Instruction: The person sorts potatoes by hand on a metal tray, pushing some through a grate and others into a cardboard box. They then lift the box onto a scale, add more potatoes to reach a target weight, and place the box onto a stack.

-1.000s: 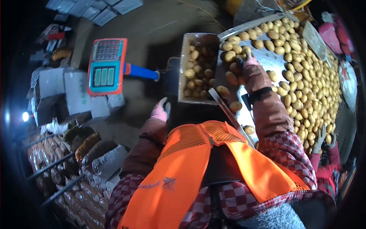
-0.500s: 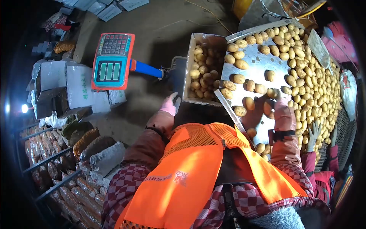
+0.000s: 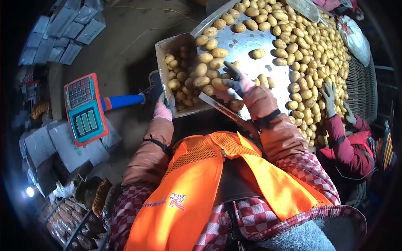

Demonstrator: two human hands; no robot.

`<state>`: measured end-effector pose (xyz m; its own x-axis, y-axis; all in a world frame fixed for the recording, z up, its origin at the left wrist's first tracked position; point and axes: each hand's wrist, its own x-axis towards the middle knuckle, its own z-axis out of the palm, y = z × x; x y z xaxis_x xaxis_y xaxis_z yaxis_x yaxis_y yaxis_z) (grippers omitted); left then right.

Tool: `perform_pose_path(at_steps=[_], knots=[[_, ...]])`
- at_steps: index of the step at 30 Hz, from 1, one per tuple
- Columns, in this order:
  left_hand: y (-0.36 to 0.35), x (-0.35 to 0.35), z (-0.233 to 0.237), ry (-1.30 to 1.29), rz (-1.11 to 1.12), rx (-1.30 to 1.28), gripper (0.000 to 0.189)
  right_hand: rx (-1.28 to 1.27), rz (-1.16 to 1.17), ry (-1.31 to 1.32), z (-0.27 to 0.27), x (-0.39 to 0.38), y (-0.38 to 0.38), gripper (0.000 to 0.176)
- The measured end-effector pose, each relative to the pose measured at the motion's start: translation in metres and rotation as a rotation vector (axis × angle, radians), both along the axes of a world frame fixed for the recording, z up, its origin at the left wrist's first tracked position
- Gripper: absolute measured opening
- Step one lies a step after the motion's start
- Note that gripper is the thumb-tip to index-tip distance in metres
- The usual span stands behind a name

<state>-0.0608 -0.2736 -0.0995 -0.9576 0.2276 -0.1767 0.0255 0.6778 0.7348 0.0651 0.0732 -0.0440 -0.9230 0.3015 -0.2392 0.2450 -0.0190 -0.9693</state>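
My left hand (image 3: 164, 108), in a dark glove with a pink cuff, grips the near left corner of a cardboard box (image 3: 161, 62). Potatoes (image 3: 178, 77) partly fill this box. Just right of it my right hand (image 3: 236, 80), also gloved, is over a metal sorting table (image 3: 274, 75). Its fingers are spread behind loose potatoes (image 3: 209, 69) by the box's open side, and it grasps none. Some potatoes there are blurred by motion.
A large heap of potatoes (image 3: 310, 54) covers the table's right side, with a scoop (image 3: 303, 9) on it. A co-worker's gloved hand (image 3: 329, 99) touches the heap. Left stands a scale display (image 3: 86, 108) on a blue post, beside white cartons (image 3: 69, 144).
My left hand has moved from beside the box onto its corner. My right hand has swept left across the table, bringing potatoes towards the box. The view has shifted right.
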Motion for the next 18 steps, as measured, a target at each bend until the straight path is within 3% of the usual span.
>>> perform_pose_path(at_steps=[1, 3, 5, 8, 10, 15, 18], knots=[[0.002, -0.001, 0.009, -0.02, -0.007, -0.027, 0.053, -0.186, -0.033, 0.144, 0.004, 0.008, 0.005, 0.08], [-0.004, -0.005, -0.017, -0.045, -0.02, -0.038, 0.061, 0.198, -0.115, -0.167, 0.04, 0.05, 0.022, 0.067], [-0.004, -0.008, -0.028, -0.074, -0.025, -0.047, 0.067, 0.436, -0.095, -0.49, 0.063, 0.084, 0.037, 0.066], [0.015, -0.013, 0.015, -0.183, -0.049, -0.202, 0.078, 0.625, -0.08, -0.615, 0.057, 0.1, 0.029, 0.067], [0.022, -0.017, 0.015, -0.19, -0.001, -0.353, 0.083, 0.636, -0.064, -0.64, 0.048, 0.077, 0.008, 0.068], [0.013, -0.022, 0.031, -0.257, 0.03, -0.514, 0.087, 0.394, 0.006, -0.578, 0.011, -0.007, -0.035, 0.072], [-0.001, -0.022, 0.033, -0.3, 0.018, -0.577, 0.085, -0.066, -0.009, -0.488, -0.029, -0.048, -0.04, 0.074]])
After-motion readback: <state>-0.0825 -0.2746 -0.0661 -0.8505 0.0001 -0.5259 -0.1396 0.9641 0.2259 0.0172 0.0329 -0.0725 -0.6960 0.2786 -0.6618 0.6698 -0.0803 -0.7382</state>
